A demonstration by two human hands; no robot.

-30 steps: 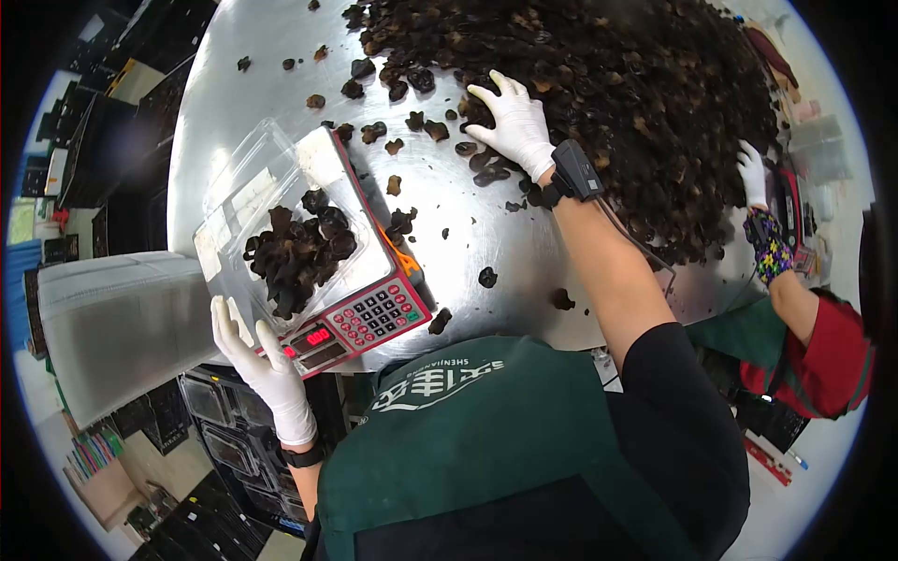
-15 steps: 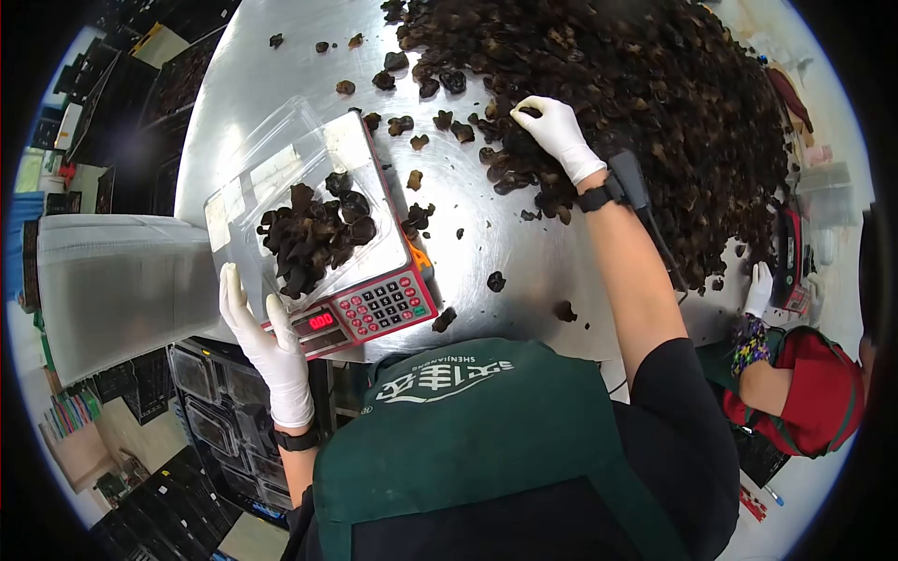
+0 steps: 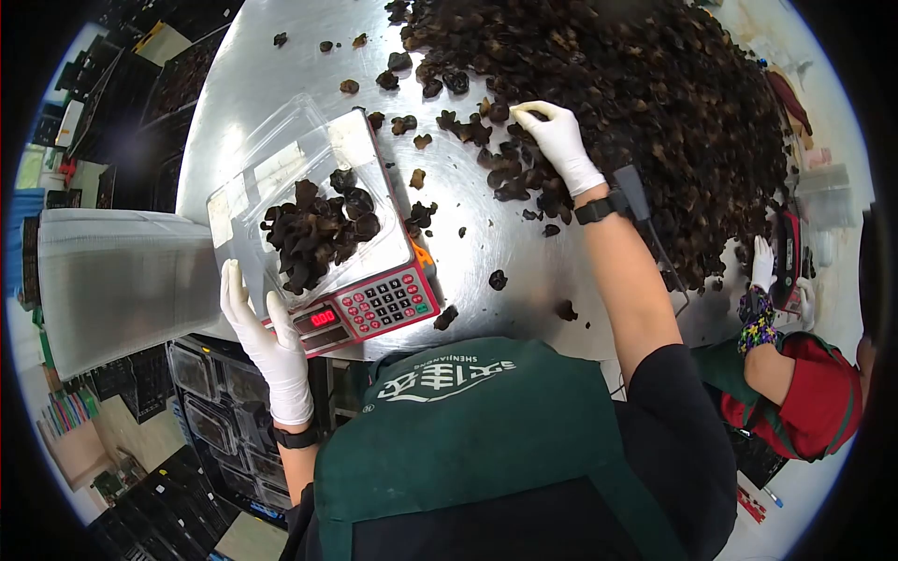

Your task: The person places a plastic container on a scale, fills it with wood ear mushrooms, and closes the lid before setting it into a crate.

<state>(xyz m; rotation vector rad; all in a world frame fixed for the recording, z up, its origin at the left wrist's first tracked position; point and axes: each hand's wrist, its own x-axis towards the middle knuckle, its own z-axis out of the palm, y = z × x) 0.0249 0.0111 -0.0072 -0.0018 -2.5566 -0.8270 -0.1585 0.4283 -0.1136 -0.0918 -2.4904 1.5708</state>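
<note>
My left hand (image 3: 267, 341), in a white glove, is at the near left edge of a red-framed digital scale (image 3: 388, 304). Its fingers are straight and its thumb stands apart, close to a clear plastic clamshell box (image 3: 379, 201). The box sits open on the scale with a clump of wood ear mushrooms (image 3: 313, 234) inside, and the display (image 3: 323, 318) reads 0.00. My right hand (image 3: 561, 145), gloved too, pinches thumb against forefinger beside the large heap of wood ears (image 3: 645, 112). A dark piece of wood ear (image 3: 499, 113) is at its fingertips.
Loose wood ears lie about the steel table (image 3: 468, 271). A stack of clear boxes (image 3: 126, 271) stands left of the scale. On the right a co-worker's gloved hand (image 3: 763, 262) is by another red scale (image 3: 790, 248). An orange-handled tool (image 3: 423, 254) pokes from behind my scale.
My right hand has shifted slightly down at the heap's edge, and small pieces near it have moved. My left hand stays put. The co-worker's hand has risen, and a second one shows.
</note>
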